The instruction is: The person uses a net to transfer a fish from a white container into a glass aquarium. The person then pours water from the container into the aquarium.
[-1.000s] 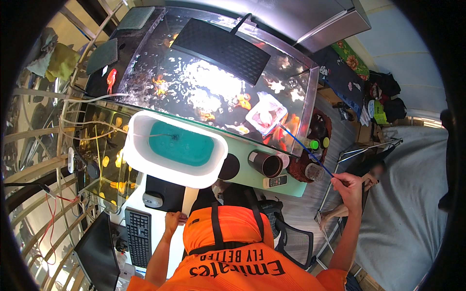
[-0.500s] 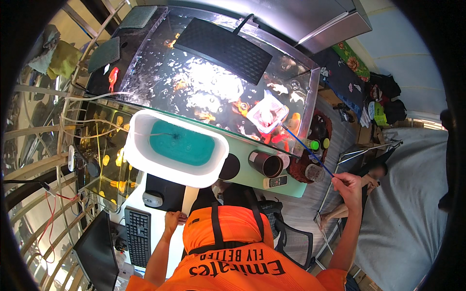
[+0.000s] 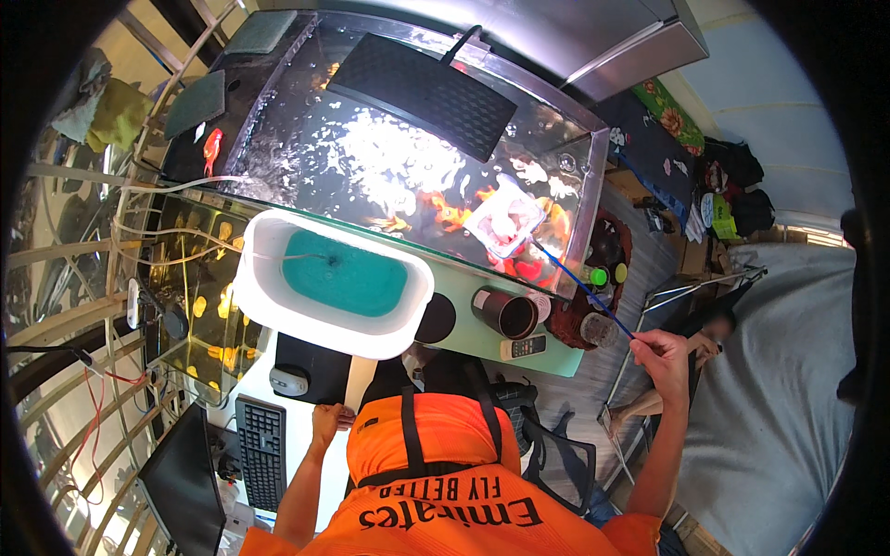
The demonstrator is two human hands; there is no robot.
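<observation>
Head view: one right hand (image 3: 660, 360) pinches one blue-handled net (image 3: 505, 222) at the right front of one fish tank (image 3: 598, 156). One left hand (image 3: 329, 423), its grasp indeterminable, curls beside one pale strip (image 3: 360, 382), below one white tub (image 3: 306, 332).

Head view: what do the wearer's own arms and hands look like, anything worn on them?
The left hand and right hand are ungloved, with no watch, band or cable visible on either wrist. The forearms are uncovered, below short orange sleeves matching the orange shirt.
</observation>
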